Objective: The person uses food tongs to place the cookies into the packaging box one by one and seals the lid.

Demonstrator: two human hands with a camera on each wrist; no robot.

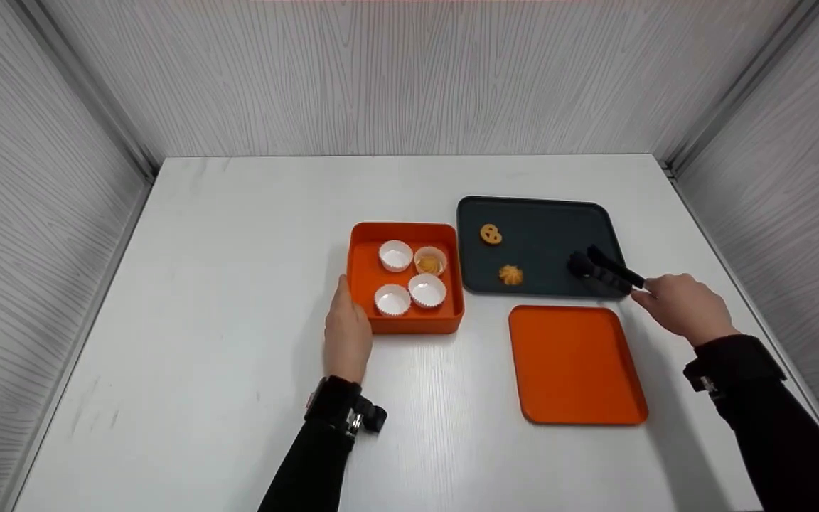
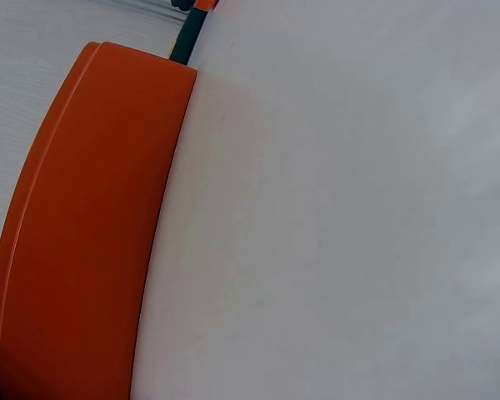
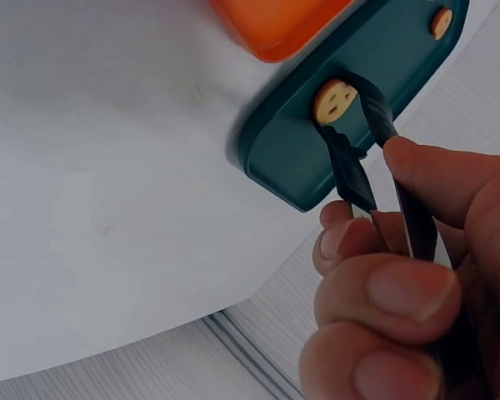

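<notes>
While the left grip [image 1: 349, 333] — flat — touches the box [image 1: 416, 325], the right grip [image 1: 688, 306] holds tongs [image 1: 617, 268] astride a cookie [image 3: 335, 102].

Over there I have a white table [image 1: 203, 284]; midway between its side edges, an orange box [image 1: 413, 326]; toward the far right corner, a green tray [image 1: 544, 224]; nearer the front edge, an orange tray [image 1: 576, 366].

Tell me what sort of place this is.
Probably a staged recording booth, not a working kitchen: pale wood-grain panels enclose the left, back and right of a plain white table, and the person wears black wrist straps with gear attached.
</notes>
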